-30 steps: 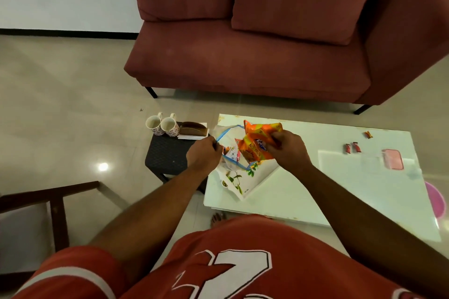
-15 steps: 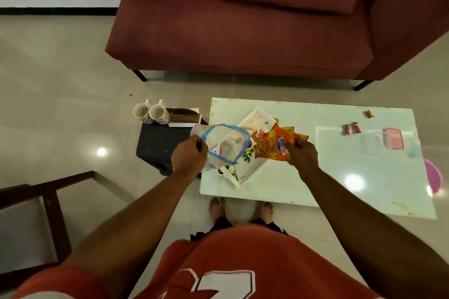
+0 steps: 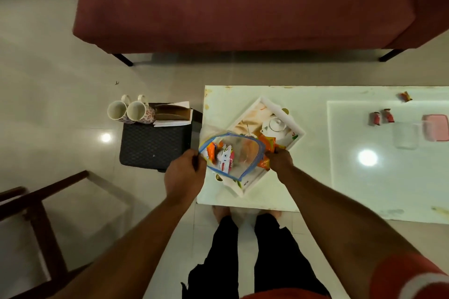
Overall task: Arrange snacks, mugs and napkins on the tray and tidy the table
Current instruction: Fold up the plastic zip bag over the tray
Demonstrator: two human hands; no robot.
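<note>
Both hands (image 3: 185, 172) (image 3: 279, 160) on snack bag (image 3: 233, 155)

Home lounge: sofa (image 3: 243, 2), low table (image 3: 315, 177).

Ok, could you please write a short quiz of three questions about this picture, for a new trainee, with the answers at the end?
1. True or false: the two mugs already stand on the tray.
2. Which hand grips the orange snack packet? A) left hand B) right hand C) neither
3. Fill in: the clear zip bag has a ____ coloured rim.

Key
1. False. They stand on the dark stool, beside the napkins.
2. B. The right hand grips it at the bag's edge; the left hand holds the bag's other side.
3. Blue.
</note>
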